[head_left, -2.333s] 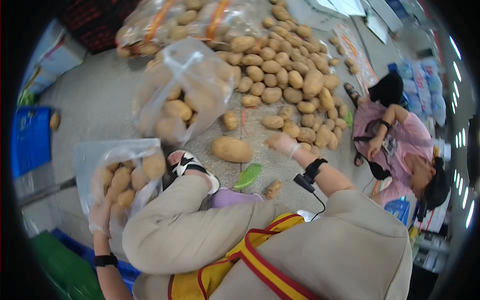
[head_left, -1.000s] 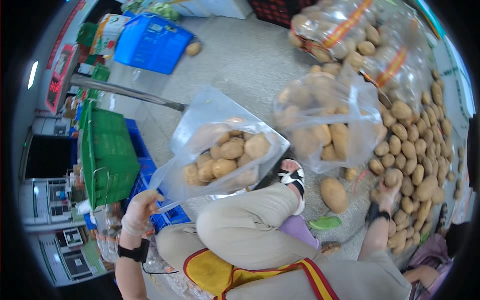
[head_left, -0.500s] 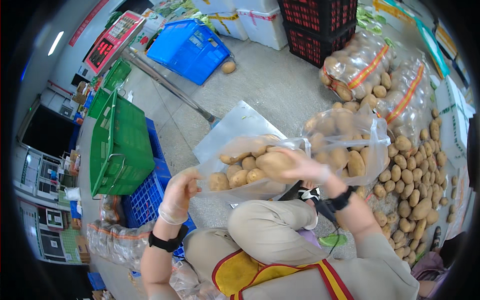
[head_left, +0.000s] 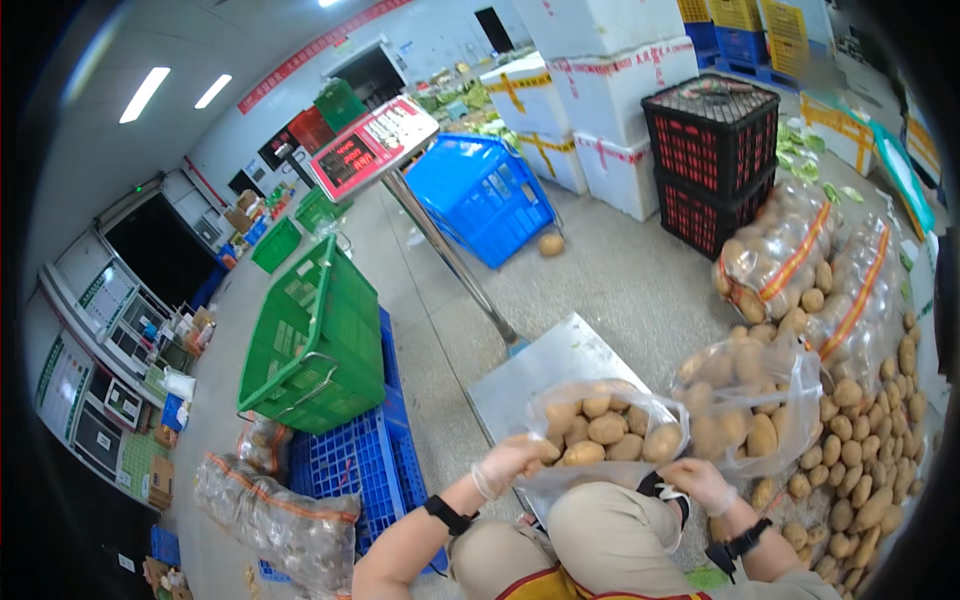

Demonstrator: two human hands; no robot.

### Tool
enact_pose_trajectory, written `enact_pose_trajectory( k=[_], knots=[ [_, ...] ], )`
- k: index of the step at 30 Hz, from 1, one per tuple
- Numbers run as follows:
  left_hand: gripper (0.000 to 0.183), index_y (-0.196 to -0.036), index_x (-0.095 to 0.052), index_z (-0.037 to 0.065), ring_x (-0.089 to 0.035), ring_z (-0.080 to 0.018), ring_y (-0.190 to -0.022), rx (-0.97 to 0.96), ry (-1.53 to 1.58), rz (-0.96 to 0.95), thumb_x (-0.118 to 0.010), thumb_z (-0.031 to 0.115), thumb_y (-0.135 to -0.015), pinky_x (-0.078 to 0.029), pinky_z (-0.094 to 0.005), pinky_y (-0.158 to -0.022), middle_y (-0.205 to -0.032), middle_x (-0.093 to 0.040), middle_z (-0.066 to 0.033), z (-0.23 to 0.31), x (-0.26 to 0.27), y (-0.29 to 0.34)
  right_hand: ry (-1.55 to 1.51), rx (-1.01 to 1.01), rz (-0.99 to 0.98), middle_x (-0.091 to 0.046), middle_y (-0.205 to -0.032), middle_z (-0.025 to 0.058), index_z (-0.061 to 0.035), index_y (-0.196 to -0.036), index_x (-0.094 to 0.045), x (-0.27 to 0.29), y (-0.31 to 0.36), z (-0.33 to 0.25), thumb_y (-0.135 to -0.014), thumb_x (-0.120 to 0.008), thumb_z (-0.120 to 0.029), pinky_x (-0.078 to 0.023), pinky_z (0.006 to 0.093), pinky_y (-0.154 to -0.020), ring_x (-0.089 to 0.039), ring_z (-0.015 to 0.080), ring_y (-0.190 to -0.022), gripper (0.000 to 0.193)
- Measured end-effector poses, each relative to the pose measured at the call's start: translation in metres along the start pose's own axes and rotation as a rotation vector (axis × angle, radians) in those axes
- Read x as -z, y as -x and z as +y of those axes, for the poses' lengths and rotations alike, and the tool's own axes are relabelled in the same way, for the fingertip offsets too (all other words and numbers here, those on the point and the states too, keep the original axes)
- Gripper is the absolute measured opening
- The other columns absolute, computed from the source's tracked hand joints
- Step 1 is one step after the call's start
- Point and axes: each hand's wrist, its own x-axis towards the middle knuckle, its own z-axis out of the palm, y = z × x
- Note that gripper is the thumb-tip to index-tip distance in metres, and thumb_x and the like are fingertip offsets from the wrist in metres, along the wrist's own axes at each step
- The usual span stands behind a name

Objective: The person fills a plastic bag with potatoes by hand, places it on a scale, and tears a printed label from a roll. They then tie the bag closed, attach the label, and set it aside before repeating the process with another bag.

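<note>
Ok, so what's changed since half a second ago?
The right hand no longer holds a large potato and has drawn back to the near right edge of the plastic bag. The left hand stays at its left edge, the bag on the scale platform.

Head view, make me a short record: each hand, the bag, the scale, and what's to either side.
Left hand: holding the left edge of the open bag
Right hand: at its near right edge, grip unclear
Bag contents: potatoes
Bag position: on the silver scale platform
Scale display: lit red
Right side: second bag, loose potatoes
Left side: green basket
</note>
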Motion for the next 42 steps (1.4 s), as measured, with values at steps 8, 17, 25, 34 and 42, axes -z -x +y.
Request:
enact_pose_trajectory(
  k=[8, 17, 25, 34, 42],
  knots=[
    [0.023, -0.072, -0.062, 0.006, -0.049, -0.0082, -0.064, 0.077, -0.147, -0.228, -0.062, 0.027, -0.082, -0.038, -0.0241, -0.06, -0.069, -0.057, -0.0007, -0.014, -0.002, -0.021, -0.104, -0.076, 0.173, -0.063, -0.079, 0.0027, -0.0002, -0.094, -0.066, 0.036, 0.038, 0.05, -0.083, -0.062, -0.017, -0.046, 0.0217, -0.061, -0.057, 0.0087, -0.066, 0.02],
    [0.026, -0.082, -0.067, 0.004, -0.053, -0.009, -0.071, 0.151, -0.318, -0.273, -0.062, 0.03, -0.082, -0.039, -0.021, -0.063, -0.076, -0.062, -0.0016, -0.015, 0.002, -0.008, -0.15, -0.092, 0.219, -0.064, -0.08, 0.0034, 0.0, -0.091, -0.065, 0.025, 0.057, 0.046, -0.082, -0.062, -0.019, -0.046, 0.0243, -0.062, -0.057, 0.0104, -0.068, 0.021],
    [0.034, -0.107, -0.062, 0.002, -0.057, -0.0208, -0.089, -0.111, -0.645, -0.41, -0.045, 0.025, -0.089, -0.044, -0.0312, -0.082, -0.1, -0.064, -0.0113, -0.002, -0.024, 0.006, 1.087, 0.407, 0.085, -0.061, -0.079, 0.0128, -0.0035, -0.087, -0.061, 0.082, 0.092, 0.146, -0.08, -0.055, -0.014, -0.047, 0.0397, -0.063, -0.058, 0.0281, -0.074, 0.015],
    [0.028, -0.108, -0.06, 0.002, -0.062, -0.0245, -0.097, -0.103, -0.728, -0.448, -0.058, 0.01, -0.081, -0.047, -0.0314, -0.081, -0.107, -0.064, -0.0127, -0.065, 0.042, -0.032, -0.387, -0.556, 1.717, -0.06, -0.068, 0.0116, -0.0028, -0.073, -0.059, 0.235, 0.313, 0.324, -0.075, -0.054, -0.012, -0.046, 0.0368, -0.054, -0.06, 0.0225, -0.063, 0.011],
    [0.03, -0.108, -0.061, -0.005, -0.059, -0.0165, -0.096, 0.24, -0.679, -0.263, -0.057, 0.012, -0.083, -0.045, -0.0279, -0.083, -0.106, -0.064, -0.0115, -0.024, 0.017, -0.015, 0.701, -0.55, 1.508, -0.065, -0.091, 0.0188, -0.0068, -0.092, -0.067, 0.184, 0.247, 0.269, -0.077, -0.055, -0.017, -0.049, 0.0419, -0.074, -0.061, 0.0361, -0.085, 0.021]
  ],
)
